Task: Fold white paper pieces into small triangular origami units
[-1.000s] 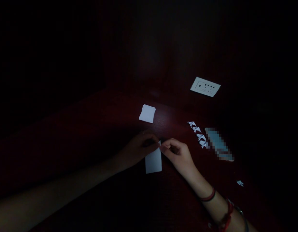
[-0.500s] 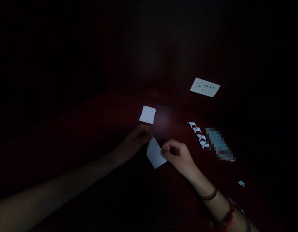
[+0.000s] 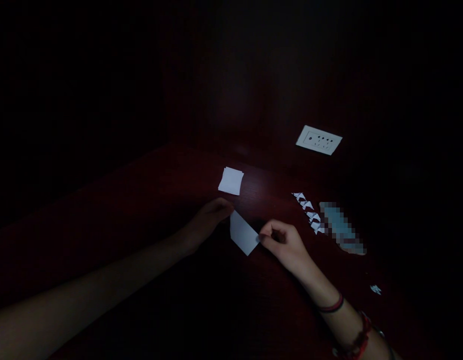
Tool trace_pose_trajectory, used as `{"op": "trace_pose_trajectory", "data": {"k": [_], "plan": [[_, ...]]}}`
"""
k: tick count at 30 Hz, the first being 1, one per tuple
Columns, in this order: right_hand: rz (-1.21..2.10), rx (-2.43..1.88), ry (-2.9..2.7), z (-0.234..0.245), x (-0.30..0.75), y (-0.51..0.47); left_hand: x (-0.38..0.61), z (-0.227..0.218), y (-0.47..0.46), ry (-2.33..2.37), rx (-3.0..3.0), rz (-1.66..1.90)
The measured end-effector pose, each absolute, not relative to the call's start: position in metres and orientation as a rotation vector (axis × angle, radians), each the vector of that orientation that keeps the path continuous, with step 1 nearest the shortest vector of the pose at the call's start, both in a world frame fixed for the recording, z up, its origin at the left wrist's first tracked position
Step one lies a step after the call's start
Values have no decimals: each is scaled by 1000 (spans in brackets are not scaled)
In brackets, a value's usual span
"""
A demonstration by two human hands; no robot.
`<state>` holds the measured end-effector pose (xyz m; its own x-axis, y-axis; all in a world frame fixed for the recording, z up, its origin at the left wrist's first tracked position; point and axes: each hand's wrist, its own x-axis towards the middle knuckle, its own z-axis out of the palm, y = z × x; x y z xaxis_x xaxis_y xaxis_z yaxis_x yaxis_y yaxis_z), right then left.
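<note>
A white sheet of paper [image 3: 244, 234] is stretched between my two hands above the dark red table. My left hand [image 3: 215, 212] pinches its upper left corner. On the other side, the thumb and fingertips of my right hand [image 3: 282, 239] are closed on the sheet's right corner. Just beyond my left hand lies a stack of square white paper [image 3: 231, 181]. Several small folded paper pieces [image 3: 307, 210] sit in a slanting row to the right of my right hand.
Beside the folded pieces is a blurred-out bluish flat object [image 3: 342, 227]. Some tiny white scraps [image 3: 375, 289] lie farther right and nearer. A white socket panel [image 3: 319, 140] is on the dark wall behind. The scene is dimly lit.
My hands have moved slightly apart, my right hand shifting right. The sheet between them has turned and its lower corner has swung right. The whole view has dropped a little.
</note>
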<state>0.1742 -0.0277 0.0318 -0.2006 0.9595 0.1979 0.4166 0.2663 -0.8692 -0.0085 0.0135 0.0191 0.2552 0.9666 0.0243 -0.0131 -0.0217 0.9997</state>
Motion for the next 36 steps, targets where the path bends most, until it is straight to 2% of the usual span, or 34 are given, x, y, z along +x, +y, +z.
{"op": "trace_pose_trajectory", "data": {"k": [8, 16, 24, 36], "plan": [[768, -1233, -1764, 33, 181, -27, -16, 19, 21, 1056, 1303, 1048], [589, -1156, -1842, 34, 177, -29, 2, 30, -2, 926, 1600, 974], [585, -1136, -1896, 34, 171, -32, 7, 21, -5, 881, 1844, 940], [676, -1127, -1886, 30, 173, -32, 5, 32, -6, 922, 1670, 990]]}}
